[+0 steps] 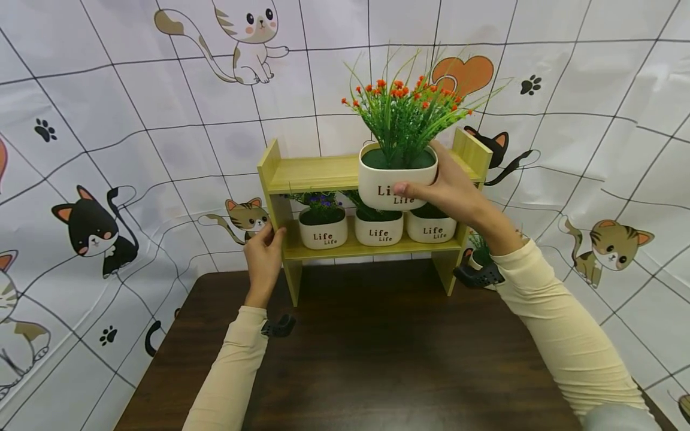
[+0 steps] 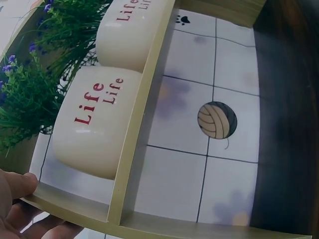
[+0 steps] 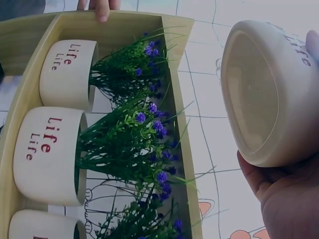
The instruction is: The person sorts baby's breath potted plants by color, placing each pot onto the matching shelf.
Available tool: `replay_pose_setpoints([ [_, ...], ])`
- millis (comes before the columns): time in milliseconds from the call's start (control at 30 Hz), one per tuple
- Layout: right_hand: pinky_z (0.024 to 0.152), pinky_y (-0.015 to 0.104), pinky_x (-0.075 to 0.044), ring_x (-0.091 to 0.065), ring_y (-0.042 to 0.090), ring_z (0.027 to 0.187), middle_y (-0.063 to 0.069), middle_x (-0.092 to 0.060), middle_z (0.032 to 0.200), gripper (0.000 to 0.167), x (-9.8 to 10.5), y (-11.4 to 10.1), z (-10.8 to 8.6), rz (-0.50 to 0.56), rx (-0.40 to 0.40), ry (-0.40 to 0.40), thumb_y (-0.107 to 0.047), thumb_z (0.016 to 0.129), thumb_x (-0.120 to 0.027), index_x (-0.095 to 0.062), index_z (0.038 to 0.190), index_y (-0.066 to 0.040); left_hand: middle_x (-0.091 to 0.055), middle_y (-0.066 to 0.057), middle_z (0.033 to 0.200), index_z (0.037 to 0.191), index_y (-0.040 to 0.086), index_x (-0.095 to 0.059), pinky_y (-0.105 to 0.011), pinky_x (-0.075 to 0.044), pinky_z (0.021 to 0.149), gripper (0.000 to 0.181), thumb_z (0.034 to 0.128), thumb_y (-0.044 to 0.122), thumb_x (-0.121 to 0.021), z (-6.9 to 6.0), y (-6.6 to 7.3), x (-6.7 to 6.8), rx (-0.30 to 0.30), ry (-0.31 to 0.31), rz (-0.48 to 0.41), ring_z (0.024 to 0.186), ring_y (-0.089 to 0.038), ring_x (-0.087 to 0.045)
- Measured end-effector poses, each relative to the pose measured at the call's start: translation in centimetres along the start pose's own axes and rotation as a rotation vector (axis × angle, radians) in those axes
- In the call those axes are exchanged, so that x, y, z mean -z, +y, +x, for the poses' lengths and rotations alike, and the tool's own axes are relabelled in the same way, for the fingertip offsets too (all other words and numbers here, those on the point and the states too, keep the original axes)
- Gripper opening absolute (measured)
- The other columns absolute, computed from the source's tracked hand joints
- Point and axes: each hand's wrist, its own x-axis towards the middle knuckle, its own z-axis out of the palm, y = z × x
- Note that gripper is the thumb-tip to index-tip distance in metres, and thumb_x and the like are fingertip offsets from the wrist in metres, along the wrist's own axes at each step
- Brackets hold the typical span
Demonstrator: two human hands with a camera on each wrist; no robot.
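Dark bench; cat-print wall. Shelf, 12 o'clock: three planted pots. Your right hand grips orange-flowered pot; left hand, shelf's side.

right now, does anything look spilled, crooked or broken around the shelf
Nothing looks spilled or broken. The three pots on the lower board stand upright, and the orange-flowered pot in the right hand looks whole. Only the wall covering seems slightly off: its grid lines ripple, as if creased.
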Motion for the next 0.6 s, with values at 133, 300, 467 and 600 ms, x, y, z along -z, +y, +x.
replay_pose_setpoints([
  [133, 0.110, 0.044, -0.050, -0.074, 0.023, 0.107, 0.020, -0.077, 0.118, 0.108, -0.3, 0.0, 1.0, -0.019, -0.037, -0.004, -0.052, 0.089, -0.083, -0.021, 0.168, -0.013, -0.080, -0.024, 0.105, 0.118, -0.003, -0.078, -0.005, -0.043, 0.068, 0.020, 0.1027, 0.009, -0.071, 0.0, 0.0, -0.1, -0.023, 0.003, 0.017, 0.091, -0.036, -0.078],
  [300, 0.106, 0.042, -0.052, -0.075, 0.023, 0.107, 0.019, -0.077, 0.119, 0.106, -1.0, 0.1, 2.5, -0.009, -0.029, -0.023, -0.047, 0.090, -0.082, -0.019, 0.169, -0.014, -0.080, -0.024, 0.099, 0.111, -0.005, -0.078, -0.007, -0.041, 0.065, 0.017, 0.1016, 0.008, -0.073, -0.1, 0.0, -0.1, -0.042, -0.001, 0.037, 0.085, -0.038, -0.077],
  [467, 0.091, 0.034, -0.053, -0.073, 0.020, 0.098, 0.017, -0.075, 0.115, 0.097, -1.7, -0.3, 4.3, -0.032, -0.005, -0.013, -0.043, 0.091, -0.083, -0.027, 0.164, -0.014, -0.080, -0.025, 0.100, 0.113, -0.005, -0.078, -0.005, -0.041, 0.066, 0.019, 0.1017, 0.009, -0.073, 0.0, -0.1, -0.1, -0.053, 0.005, 0.037, 0.088, -0.038, -0.078],
  [600, 0.088, 0.034, -0.052, -0.072, 0.024, 0.098, 0.020, -0.072, 0.116, 0.106, -2.3, -0.9, 5.7, -0.050, -0.029, -0.007, -0.042, 0.089, -0.084, -0.019, 0.168, -0.014, -0.080, -0.024, 0.100, 0.112, -0.005, -0.078, -0.004, -0.041, 0.066, 0.018, 0.1012, 0.009, -0.073, 0.1, 0.0, 0.0, -0.056, 0.015, 0.038, 0.087, -0.037, -0.078],
])
